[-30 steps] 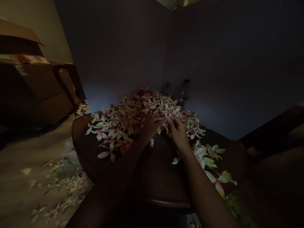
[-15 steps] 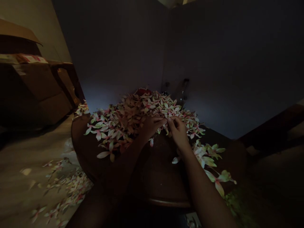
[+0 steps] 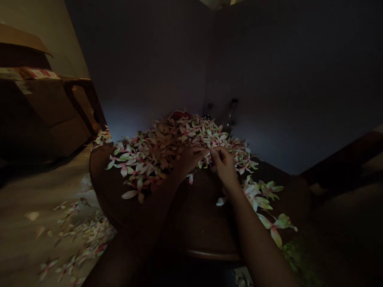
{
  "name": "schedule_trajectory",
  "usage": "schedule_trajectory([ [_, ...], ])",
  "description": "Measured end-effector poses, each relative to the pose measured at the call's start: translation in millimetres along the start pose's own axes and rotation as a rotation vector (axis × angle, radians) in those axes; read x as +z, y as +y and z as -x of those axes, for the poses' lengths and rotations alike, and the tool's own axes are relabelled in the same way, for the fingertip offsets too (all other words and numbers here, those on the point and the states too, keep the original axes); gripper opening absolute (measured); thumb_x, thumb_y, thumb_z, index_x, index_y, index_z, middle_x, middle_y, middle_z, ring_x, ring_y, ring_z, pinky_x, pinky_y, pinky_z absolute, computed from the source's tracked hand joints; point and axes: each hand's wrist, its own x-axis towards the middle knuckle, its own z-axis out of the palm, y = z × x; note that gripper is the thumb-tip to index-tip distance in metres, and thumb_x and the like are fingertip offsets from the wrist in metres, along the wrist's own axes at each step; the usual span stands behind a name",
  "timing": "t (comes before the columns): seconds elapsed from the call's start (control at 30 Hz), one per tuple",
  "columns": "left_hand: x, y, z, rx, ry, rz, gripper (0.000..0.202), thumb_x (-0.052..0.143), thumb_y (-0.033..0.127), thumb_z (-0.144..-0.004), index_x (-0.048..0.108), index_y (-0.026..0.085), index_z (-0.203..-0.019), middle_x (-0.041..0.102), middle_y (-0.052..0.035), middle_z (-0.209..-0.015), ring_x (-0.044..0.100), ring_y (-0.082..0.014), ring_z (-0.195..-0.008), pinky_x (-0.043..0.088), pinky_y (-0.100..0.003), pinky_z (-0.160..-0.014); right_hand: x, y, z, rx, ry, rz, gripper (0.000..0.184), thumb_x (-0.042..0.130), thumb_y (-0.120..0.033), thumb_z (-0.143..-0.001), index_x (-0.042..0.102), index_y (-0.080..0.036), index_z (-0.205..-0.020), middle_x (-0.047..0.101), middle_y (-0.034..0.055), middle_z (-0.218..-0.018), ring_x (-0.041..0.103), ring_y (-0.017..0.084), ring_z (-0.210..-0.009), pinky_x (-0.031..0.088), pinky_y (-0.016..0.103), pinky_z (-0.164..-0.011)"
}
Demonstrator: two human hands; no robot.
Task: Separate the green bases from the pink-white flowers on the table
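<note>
A large heap of pink-and-white flowers (image 3: 161,155) covers the far side of a round dark wooden table (image 3: 197,227). My left hand (image 3: 190,160) lies on the heap's near edge, its fingers stretched toward my right hand. The light is too dim to show whether it holds anything. My right hand (image 3: 224,165) is curled beside it, with its fingertips pinched on a pink-and-white flower (image 3: 208,160). A looser cluster of larger flowers (image 3: 263,197) lies on the table's right side, beyond my right forearm.
Scattered flowers (image 3: 86,239) lie on the pale floor left of the table. Cardboard boxes (image 3: 38,103) stand at the left. A red object (image 3: 181,115) and a glass bottle (image 3: 230,119) sit behind the heap, against the corner of a dark wall (image 3: 155,67).
</note>
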Motion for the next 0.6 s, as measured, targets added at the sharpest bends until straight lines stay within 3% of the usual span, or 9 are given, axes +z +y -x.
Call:
schedule_trajectory([
  [0.3,0.7,-1.0,-0.9,0.038,-0.015,0.019,0.034,0.062,0.047,-0.085,0.077,0.017,-0.077,0.073,-0.0006,-0.079,0.066,-0.0184,-0.082,0.048,-0.026,-0.079,0.6,0.2,-1.1,-0.008,0.039,0.002,0.037,0.053,-0.058,-0.092,0.057,-0.023,-0.080,0.051,-0.0023,-0.066,0.046,0.015,-0.061,0.039,0.027,-0.059],
  [0.47,-1.1,5.3,1.7,0.009,-0.014,0.046,0.034,0.064,0.048,-0.084,0.077,0.016,-0.081,0.070,-0.0010,-0.074,0.063,-0.0171,-0.074,0.046,-0.024,-0.068,0.4,0.0,0.1,0.016,0.033,-0.010,0.038,0.053,-0.060,-0.091,0.056,-0.024,-0.081,0.052,-0.0019,-0.065,0.046,0.015,-0.059,0.038,0.026,-0.055],
  [0.6,-3.0,9.2,2.6,-0.006,-0.028,0.030,0.037,0.062,0.049,-0.085,0.074,0.015,-0.078,0.062,0.0009,-0.065,0.056,-0.0137,-0.065,0.042,-0.023,-0.063,0.8,0.8,-0.2,0.021,0.018,-0.050,0.032,0.056,-0.054,-0.091,0.056,-0.023,-0.082,0.049,-0.0034,-0.065,0.045,0.013,-0.058,0.037,0.026,-0.055],
])
